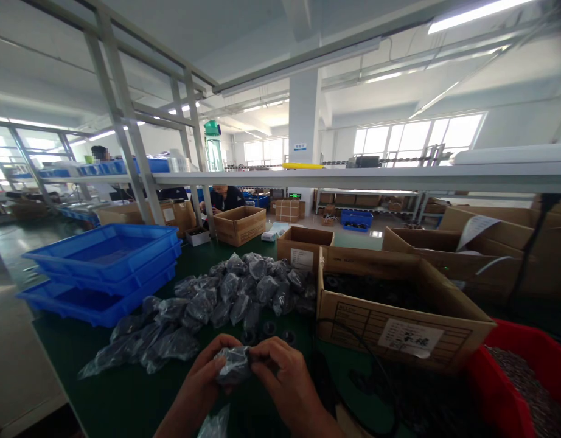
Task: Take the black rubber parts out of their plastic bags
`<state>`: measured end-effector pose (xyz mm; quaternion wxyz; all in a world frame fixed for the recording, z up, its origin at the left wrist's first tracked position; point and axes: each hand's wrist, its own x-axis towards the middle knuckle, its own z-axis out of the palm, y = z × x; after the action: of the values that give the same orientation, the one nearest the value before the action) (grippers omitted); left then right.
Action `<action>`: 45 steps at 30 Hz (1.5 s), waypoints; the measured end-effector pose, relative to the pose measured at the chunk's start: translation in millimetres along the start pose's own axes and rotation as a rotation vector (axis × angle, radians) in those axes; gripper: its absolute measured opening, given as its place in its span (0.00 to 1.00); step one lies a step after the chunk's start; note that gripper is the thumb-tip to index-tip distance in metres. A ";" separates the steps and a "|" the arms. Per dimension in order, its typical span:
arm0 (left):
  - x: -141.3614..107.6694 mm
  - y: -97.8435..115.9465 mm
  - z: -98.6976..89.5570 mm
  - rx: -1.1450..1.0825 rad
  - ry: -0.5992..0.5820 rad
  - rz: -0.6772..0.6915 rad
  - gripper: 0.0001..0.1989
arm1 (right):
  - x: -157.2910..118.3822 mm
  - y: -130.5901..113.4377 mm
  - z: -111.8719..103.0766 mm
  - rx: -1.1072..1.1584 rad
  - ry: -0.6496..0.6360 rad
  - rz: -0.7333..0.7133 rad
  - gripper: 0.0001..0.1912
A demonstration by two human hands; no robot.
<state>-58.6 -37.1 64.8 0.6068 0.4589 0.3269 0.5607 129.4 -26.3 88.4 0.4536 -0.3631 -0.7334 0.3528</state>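
Note:
Both my hands meet low in the middle of the view over a green table (125, 395). My left hand (202, 380) and my right hand (285, 377) pinch one small clear plastic bag with a dark part inside (235, 364). Just beyond my fingers lie three loose black round parts (268, 331). Behind them spreads a heap of several filled bags (226, 292). An empty-looking clear bag (214, 423) lies under my left wrist.
Stacked blue trays (102, 267) stand at the left. An open cardboard box of black parts (399, 316) sits to the right, a red bin (527, 377) beyond it. More cardboard boxes (239, 224) line the back. A seated person (226, 198) works across the table.

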 end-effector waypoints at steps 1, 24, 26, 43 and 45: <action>-0.6 0.0 0.9 -0.025 -0.002 -0.015 0.18 | 0.0 0.3 -0.7 -0.022 0.008 0.009 0.07; 0.3 15.5 55.0 0.282 0.218 0.031 0.21 | 10.6 14.5 0.0 1.105 0.387 0.467 0.24; -1.8 14.7 55.6 0.366 0.188 0.038 0.17 | 11.4 20.0 0.6 1.123 0.460 0.502 0.23; 8.1 10.2 55.1 0.506 0.096 -0.077 0.06 | 7.5 10.7 -1.3 1.126 0.408 0.473 0.24; 6.7 11.6 53.0 0.464 0.063 -0.082 0.07 | 6.6 13.6 -0.6 1.104 0.402 0.479 0.24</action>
<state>-13.7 -41.1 95.7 0.4968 0.5548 0.4839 0.4596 130.7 -13.9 79.8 0.6115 -0.2889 -0.2424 0.6956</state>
